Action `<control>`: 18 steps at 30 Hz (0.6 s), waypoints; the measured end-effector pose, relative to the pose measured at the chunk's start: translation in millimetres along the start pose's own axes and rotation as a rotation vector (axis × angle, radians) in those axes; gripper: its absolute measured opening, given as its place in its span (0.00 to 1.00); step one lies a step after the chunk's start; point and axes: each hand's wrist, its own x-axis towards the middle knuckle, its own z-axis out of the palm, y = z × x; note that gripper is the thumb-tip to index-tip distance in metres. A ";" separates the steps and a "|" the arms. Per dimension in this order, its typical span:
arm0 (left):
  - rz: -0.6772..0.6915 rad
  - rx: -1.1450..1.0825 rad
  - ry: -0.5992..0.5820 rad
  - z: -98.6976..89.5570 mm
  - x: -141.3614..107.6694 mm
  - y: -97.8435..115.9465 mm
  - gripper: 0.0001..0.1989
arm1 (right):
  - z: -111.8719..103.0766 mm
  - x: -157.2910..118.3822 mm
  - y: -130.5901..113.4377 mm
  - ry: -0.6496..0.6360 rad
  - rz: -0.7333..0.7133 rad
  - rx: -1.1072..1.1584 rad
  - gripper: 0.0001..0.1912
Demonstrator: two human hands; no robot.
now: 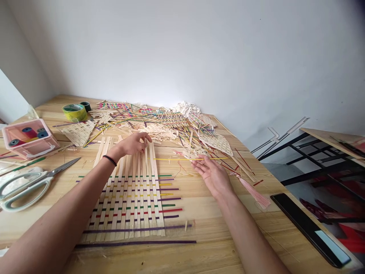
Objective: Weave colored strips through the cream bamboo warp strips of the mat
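Note:
A partly woven mat of pale bamboo strips (pixel 123 203) lies flat in front of me, crossed by purple, green, yellow and red strips whose ends jut out to the right. At its far edge my left hand (pixel 132 144) has its fingers closed on the loose end of a pale upright strip. My right hand (pixel 212 173), to the right of the mat, pinches a thin yellow strip (pixel 168 159) between thumb and fingers. The yellow strip's left end reaches the pale strips near my left hand. Purple strips (pixel 159 242) lie along the near edge, one under clear tape.
Scissors (pixel 47 184) and a pink box of thread spools (pixel 28 142) stand left. Yellow tape (pixel 74 112) sits behind. Loose strips and woven pieces (pixel 172 120) cover the back. A pink tassel (pixel 253 192) and a black phone-like slab (pixel 306 226) lie right.

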 end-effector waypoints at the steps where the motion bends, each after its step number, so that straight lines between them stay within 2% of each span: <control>1: 0.000 0.006 -0.003 0.3 0.0 0.0 0.12 | -1.7 1.9 0.4 0.010 -0.007 -0.006 0.16; 10: 0.025 0.070 -0.003 1.6 -0.1 1.3 0.12 | 2.2 1.1 5.6 -0.014 -0.008 -0.036 0.25; 18: 0.105 0.221 0.120 -0.4 4.3 -3.9 0.11 | 5.9 -3.8 -0.1 -0.008 -0.048 -0.062 0.30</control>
